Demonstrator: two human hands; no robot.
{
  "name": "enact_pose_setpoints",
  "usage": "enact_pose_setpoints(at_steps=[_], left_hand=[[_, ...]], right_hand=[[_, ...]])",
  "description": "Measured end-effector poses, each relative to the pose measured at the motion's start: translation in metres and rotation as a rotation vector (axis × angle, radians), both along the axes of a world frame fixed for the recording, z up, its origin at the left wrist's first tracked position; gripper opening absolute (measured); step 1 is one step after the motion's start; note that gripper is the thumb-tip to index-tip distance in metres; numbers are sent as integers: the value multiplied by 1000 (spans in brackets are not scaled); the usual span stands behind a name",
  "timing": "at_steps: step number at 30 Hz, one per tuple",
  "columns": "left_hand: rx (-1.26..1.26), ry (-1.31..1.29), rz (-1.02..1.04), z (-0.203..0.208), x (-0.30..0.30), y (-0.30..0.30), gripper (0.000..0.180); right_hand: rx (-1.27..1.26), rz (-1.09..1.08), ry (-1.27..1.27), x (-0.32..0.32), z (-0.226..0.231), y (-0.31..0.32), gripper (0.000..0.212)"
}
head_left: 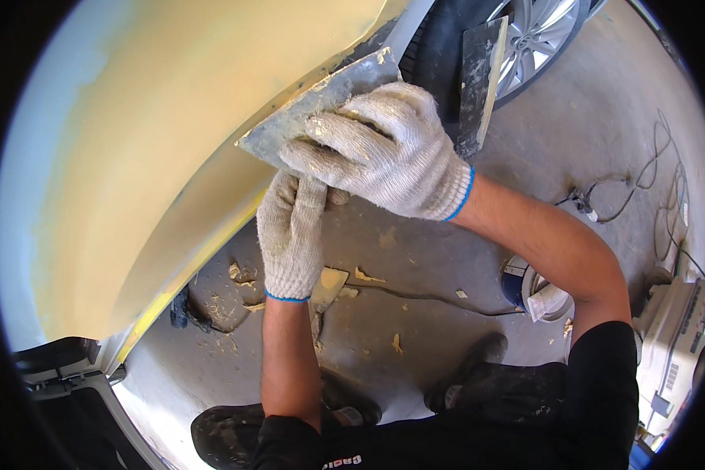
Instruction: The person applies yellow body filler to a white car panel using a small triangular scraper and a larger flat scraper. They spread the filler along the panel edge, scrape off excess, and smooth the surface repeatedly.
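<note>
My right hand (388, 149), in a white knit glove with a blue cuff, is closed on a wide grey putty spreader (321, 94). Yellowish filler crusts the blade's long edge, which lies against or very near the lower curve of a car body panel (188, 110) coated in tan filler. Just beneath, my gloved left hand (294, 235) reaches up to the spreader's lower edge. Its fingers are drawn together there, and their tips are partly hidden under my right hand.
A filler-smeared dark board (480, 86) stands by the car wheel (536, 43). Filler scraps and a putty-covered flat piece (330, 286) lie on the concrete floor. A can (525, 282) sits under my right forearm; cables (650, 172) and a beige machine (670, 345) are at right.
</note>
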State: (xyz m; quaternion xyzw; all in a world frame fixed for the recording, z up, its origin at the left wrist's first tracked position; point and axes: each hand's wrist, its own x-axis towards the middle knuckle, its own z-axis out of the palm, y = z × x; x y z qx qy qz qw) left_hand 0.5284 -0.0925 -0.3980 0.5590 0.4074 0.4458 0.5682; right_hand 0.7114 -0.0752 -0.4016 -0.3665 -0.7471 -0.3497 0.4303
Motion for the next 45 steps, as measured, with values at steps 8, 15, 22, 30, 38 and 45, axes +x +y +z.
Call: enact_pose_setpoints(at_steps=[8,15,22,30,38,45], left_hand=[[5,53,-1,-26,-4,8,28],[3,20,-5,-6,-12,-2,28],[14,30,25,2,-17,5,29],[-69,21,36,-31,-18,15,28],[-56,-9,-71,-26,1,-7,32],[49,-10,-24,-9,24,24,32]], right_hand=[[-133,-15,-67,0,-15,2,34],[-57,22,6,-8,0,-5,49],[-16,39,3,-16,4,7,40],[-126,51,-64,-12,-12,14,35],[-115,28,-76,8,-18,-16,36],[0,40,-118,36,3,22,39]])
